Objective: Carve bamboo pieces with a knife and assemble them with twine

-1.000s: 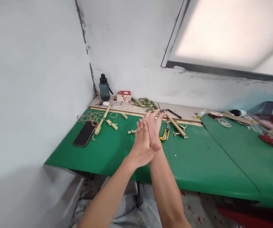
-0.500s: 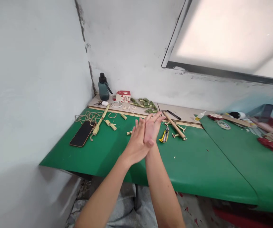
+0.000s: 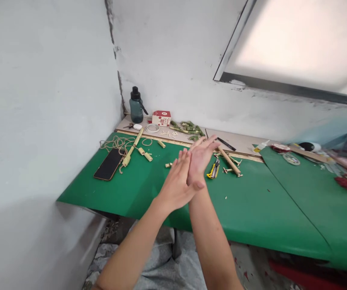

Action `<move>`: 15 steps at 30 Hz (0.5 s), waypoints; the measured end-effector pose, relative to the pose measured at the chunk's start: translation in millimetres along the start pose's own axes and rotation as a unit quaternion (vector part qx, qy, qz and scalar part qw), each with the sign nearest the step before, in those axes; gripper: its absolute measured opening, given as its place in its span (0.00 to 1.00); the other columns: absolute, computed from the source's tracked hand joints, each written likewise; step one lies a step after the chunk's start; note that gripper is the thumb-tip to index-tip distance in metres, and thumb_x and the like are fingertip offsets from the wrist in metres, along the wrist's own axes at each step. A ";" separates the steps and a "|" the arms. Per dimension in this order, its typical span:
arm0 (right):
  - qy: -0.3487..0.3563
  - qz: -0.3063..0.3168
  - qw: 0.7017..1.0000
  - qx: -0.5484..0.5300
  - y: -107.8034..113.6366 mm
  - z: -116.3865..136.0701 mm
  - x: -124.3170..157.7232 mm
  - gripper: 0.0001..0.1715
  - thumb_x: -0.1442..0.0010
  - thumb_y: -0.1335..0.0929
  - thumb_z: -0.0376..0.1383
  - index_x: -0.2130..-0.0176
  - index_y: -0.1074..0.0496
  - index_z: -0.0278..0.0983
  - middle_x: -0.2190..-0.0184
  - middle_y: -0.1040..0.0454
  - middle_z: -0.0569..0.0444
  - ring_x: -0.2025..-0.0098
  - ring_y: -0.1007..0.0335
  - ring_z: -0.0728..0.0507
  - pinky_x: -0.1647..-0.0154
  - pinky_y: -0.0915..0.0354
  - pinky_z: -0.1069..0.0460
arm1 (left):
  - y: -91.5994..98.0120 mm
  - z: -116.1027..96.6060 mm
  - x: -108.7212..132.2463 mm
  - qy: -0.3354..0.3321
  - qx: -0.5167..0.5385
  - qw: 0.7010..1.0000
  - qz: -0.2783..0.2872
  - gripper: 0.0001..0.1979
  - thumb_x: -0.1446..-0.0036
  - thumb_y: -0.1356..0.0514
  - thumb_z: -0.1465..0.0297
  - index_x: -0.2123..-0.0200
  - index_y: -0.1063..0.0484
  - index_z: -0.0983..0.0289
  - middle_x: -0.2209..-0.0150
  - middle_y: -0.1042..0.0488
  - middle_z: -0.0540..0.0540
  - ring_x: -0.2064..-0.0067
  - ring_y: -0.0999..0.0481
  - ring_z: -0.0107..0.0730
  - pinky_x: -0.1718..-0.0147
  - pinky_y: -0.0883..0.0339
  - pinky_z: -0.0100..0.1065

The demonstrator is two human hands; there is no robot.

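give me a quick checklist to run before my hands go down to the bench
1. Hands free: left hand and right hand are pressed palm to palm with fingers straight, and nothing shows in them: ok.
2. Blade retracted on the yellow utility knife, just right of the hands: cannot tell.
3. Bare green mat in front of the hands: ok.
4. Bamboo stick in sight, lying beside the knife: ok.
5. Phone out of the way, flat at the left: ok.
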State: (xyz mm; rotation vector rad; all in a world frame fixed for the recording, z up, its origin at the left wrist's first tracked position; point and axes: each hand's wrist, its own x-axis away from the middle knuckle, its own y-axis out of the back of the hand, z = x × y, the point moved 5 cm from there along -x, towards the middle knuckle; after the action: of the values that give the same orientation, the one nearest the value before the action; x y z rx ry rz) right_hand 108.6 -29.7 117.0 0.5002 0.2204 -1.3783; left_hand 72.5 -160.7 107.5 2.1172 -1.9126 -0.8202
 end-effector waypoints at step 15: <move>-0.146 -0.062 0.828 -0.538 -18.2 102.6 89.9 0.50 0.35 0.49 0.75 0.22 0.64 0.70 0.21 0.44 0.64 0.19 0.49 0.45 0.19 0.52 0.30 | 55.0 -45.1 63.5 -0.124 -0.104 0.985 -0.065 0.63 0.45 0.51 0.27 0.18 0.67 0.54 0.17 0.63 0.60 0.17 0.61 0.59 0.22 0.52 0.64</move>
State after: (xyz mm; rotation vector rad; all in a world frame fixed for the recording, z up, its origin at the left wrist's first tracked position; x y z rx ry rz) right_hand 94.0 -158.2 164.0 -0.6796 0.7265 -1.2079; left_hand 49.1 -240.9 153.4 2.1119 -1.7188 -1.3044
